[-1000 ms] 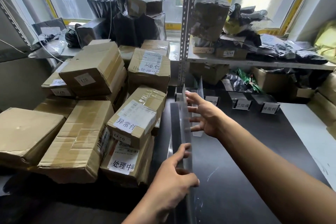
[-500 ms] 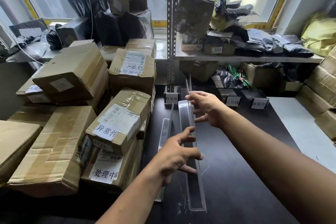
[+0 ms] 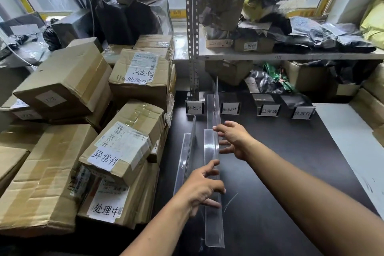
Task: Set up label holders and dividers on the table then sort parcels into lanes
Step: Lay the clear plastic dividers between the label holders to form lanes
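Divider (image 3: 214,228) under left hand (image 3: 200,190), right hand (image 3: 235,141)

Boxes (image 3: 116,145) block left, bare tabletop (image 3: 291,141) right

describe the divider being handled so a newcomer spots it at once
On the black table, before four label holders, stand three clear dividers. It is the nearest divider, roughly in line with the farthest divider. Only this one has the left hand and right hand on it.
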Motion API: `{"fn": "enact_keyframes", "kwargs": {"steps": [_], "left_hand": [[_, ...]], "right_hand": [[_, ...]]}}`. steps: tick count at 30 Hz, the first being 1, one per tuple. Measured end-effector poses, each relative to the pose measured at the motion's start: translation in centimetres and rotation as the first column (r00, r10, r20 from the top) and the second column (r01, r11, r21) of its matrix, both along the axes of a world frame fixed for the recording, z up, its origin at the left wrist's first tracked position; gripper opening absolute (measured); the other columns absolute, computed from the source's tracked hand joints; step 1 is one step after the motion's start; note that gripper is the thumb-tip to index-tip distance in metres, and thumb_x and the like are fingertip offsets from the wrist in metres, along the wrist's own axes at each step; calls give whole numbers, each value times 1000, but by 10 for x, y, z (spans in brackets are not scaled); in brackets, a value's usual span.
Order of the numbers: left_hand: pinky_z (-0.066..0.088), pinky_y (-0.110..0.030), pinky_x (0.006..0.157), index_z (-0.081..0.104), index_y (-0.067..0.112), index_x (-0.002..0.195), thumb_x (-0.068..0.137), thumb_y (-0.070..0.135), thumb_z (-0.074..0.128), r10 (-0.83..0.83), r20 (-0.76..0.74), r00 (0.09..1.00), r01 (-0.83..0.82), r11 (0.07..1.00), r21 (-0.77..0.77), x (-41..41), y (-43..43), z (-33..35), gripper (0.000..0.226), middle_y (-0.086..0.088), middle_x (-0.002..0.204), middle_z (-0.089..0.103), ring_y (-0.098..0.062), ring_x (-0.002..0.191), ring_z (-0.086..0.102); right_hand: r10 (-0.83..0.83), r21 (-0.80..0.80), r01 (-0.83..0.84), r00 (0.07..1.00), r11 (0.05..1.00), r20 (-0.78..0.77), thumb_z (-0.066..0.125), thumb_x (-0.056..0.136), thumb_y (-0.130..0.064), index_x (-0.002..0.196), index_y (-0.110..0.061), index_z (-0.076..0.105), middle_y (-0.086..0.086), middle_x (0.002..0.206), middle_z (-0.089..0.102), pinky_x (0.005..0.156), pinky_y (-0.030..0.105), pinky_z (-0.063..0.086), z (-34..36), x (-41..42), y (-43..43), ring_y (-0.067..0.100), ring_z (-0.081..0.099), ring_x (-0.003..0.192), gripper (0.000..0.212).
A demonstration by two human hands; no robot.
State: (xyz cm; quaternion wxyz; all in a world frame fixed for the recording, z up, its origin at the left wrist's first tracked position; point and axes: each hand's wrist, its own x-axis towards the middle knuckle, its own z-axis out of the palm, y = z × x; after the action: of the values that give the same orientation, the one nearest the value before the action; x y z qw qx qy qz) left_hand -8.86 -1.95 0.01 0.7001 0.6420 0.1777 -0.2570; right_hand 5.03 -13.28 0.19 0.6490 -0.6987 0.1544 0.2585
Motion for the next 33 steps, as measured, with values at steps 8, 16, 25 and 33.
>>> {"fn": "enact_keyframes", "kwargs": {"steps": [8, 16, 25, 33], "left_hand": [[62, -41, 73, 46, 30, 145, 79, -14, 58, -21, -44, 999, 24, 997, 74, 7, -8, -18, 80, 4, 135, 50, -18, 111, 58], [58, -41, 76, 40, 27, 150, 81, -13, 55, 13, -72, 997, -4, 992, 123, 6, -18, -28, 80, 12, 116, 54, -11, 92, 60], [58, -28, 61, 36, 32, 153, 83, -6, 58, -1, -66, 998, 13, 981, 194, 14, -23, -33, 83, 6, 135, 48, -20, 115, 55], [57, -27, 60, 35, 33, 152, 85, -6, 56, 2, -62, 998, 11, 979, 205, 12, -29, -37, 81, 6, 136, 47, -21, 115, 54]], "right_hand": [[-20, -37, 17, 998, 999, -65, 71, 90, -15, 136, -6, 52, 15, 101, 62, 57, 41, 62, -14, 5, -5, 27, 63, 85, 51], [21, -74, -28, 996, 997, -91, 67, 92, -14, 102, -9, 65, 11, 93, 55, 57, 40, 62, -29, 3, -7, 26, 60, 76, 12], [75, -126, -88, 992, 988, -102, 63, 96, -21, 104, -13, 64, 12, 110, 60, 54, 40, 61, -28, 1, -13, 32, 66, 90, 12], [77, -128, -92, 990, 988, -114, 61, 97, -20, 109, -10, 63, 12, 111, 62, 59, 42, 62, -28, -7, -18, 33, 66, 96, 16]]}}
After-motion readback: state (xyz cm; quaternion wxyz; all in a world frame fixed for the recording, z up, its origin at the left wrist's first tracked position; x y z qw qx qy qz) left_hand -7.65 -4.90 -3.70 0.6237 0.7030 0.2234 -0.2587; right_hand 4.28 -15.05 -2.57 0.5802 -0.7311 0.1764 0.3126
